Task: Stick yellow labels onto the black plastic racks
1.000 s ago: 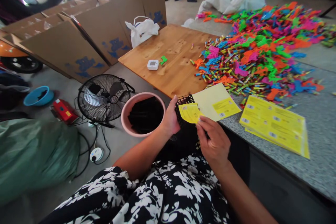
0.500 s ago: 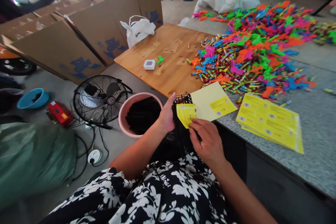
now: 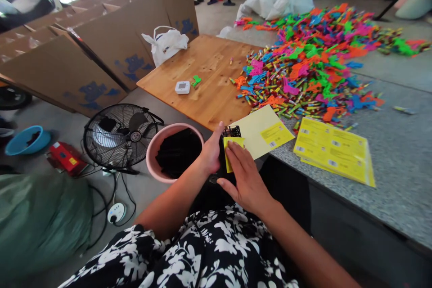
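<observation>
My left hand [image 3: 211, 153] grips a black plastic piece [image 3: 232, 131] with an openwork end, holding it over my lap near the table edge. A yellow printed label [image 3: 229, 162] lies on that piece. My right hand [image 3: 246, 177] rests on the label with fingers stretched flat, covering much of it; the thumb is spread apart. Just beyond, a pale backing sheet [image 3: 253, 128] carries one yellow label [image 3: 272, 134] at its right end. To the right lies a stack of yellow label sheets [image 3: 334, 149].
A pink tub [image 3: 150, 162] of black pieces stands at left beside a black fan [image 3: 123, 135]. On the wooden board [image 3: 209, 63] are a small white device [image 3: 182, 87] and a green toy piece [image 3: 196, 81]. Colourful plastic toys [image 3: 303, 67] lie heaped beyond. Cardboard boxes [image 3: 111, 45] line the left.
My right hand has gone from pinching the label's lower corner to lying flat on it. The label, curled before, now lies against the black piece. The view has shifted slightly right.
</observation>
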`<action>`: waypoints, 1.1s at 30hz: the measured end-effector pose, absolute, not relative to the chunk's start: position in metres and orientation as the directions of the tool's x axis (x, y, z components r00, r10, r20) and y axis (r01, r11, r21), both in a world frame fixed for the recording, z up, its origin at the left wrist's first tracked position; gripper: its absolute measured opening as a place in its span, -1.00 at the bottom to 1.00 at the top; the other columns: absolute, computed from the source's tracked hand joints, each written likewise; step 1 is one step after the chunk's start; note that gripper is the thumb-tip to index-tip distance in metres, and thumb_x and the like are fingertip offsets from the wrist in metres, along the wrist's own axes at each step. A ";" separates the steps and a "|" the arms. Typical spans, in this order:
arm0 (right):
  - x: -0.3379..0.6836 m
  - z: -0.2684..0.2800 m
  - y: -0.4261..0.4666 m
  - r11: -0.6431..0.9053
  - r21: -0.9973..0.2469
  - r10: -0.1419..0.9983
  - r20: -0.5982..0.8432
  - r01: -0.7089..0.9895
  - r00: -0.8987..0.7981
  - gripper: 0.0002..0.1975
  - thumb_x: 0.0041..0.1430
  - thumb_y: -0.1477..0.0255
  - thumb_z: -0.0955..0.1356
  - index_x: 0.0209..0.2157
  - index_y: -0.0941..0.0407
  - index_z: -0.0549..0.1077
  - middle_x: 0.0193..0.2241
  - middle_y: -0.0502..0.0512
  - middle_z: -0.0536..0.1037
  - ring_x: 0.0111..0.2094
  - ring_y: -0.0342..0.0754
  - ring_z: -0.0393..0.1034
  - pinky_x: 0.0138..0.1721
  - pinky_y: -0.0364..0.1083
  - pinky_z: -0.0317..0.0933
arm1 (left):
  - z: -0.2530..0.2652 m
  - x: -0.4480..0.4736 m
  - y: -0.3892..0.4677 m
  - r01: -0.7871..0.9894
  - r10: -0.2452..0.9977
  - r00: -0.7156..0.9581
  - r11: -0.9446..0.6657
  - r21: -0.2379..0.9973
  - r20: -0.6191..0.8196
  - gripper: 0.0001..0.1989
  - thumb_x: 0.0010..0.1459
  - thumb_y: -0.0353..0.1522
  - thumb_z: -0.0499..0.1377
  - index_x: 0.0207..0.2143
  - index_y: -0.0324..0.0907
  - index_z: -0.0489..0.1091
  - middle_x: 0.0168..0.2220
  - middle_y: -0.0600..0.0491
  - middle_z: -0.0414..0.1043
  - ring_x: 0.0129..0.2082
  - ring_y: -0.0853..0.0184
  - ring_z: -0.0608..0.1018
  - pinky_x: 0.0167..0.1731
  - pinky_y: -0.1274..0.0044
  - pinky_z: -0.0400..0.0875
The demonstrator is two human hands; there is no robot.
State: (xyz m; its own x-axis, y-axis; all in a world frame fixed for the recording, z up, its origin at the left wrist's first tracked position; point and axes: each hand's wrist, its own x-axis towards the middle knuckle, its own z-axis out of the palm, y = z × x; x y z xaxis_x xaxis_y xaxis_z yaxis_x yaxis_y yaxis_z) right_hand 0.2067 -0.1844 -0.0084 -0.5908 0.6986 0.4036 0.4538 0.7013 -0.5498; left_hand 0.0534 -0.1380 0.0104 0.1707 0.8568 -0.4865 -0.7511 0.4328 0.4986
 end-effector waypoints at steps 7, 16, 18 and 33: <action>0.199 -0.024 -0.167 0.641 -0.569 0.766 0.434 0.516 -0.473 -0.31 0.46 0.16 0.22 0.48 0.04 -0.04 0.45 0.27 0.09 0.51 0.24 -0.19 0.44 0.43 -0.20 | 0.005 0.053 -0.145 -0.689 0.832 0.072 0.440 0.576 -0.550 -0.52 0.19 0.01 0.30 -0.11 -0.22 0.60 -0.17 -0.09 0.68 -0.04 0.07 0.67 0.08 0.33 0.52; 0.201 -0.037 -0.148 0.145 -0.986 0.989 0.144 0.081 -0.013 -0.38 0.32 0.14 0.38 0.32 0.05 0.24 0.28 0.30 0.39 0.14 0.08 0.46 0.12 0.13 0.43 | 0.005 0.053 -0.144 -0.631 0.800 0.249 0.562 0.535 -0.546 -0.56 0.24 -0.12 0.28 -0.04 -0.31 0.58 -0.15 -0.20 0.67 -0.11 0.03 0.71 0.04 0.27 0.56; 0.201 -0.040 -0.144 -0.045 -0.993 0.999 -0.042 -0.112 -0.031 -0.41 0.24 0.06 0.43 0.18 0.08 0.39 0.08 0.24 0.57 -0.05 0.07 0.57 -0.08 0.06 0.52 | 0.006 0.054 -0.144 -0.617 0.816 0.214 0.540 0.573 -0.537 -0.63 0.22 -0.21 0.31 -0.07 -0.32 0.58 -0.17 -0.21 0.68 -0.15 0.05 0.71 0.03 0.28 0.57; 0.222 -0.018 -0.201 0.216 -0.829 0.974 0.143 0.517 -0.178 -0.21 0.22 0.12 0.45 0.36 0.09 0.19 0.30 0.36 0.33 0.31 0.26 0.29 0.28 0.27 0.29 | -0.002 0.071 -0.136 -0.687 0.861 0.025 0.384 0.617 -0.509 -0.50 0.24 -0.05 0.28 -0.01 -0.28 0.57 -0.09 -0.18 0.66 -0.02 0.02 0.68 0.11 0.23 0.52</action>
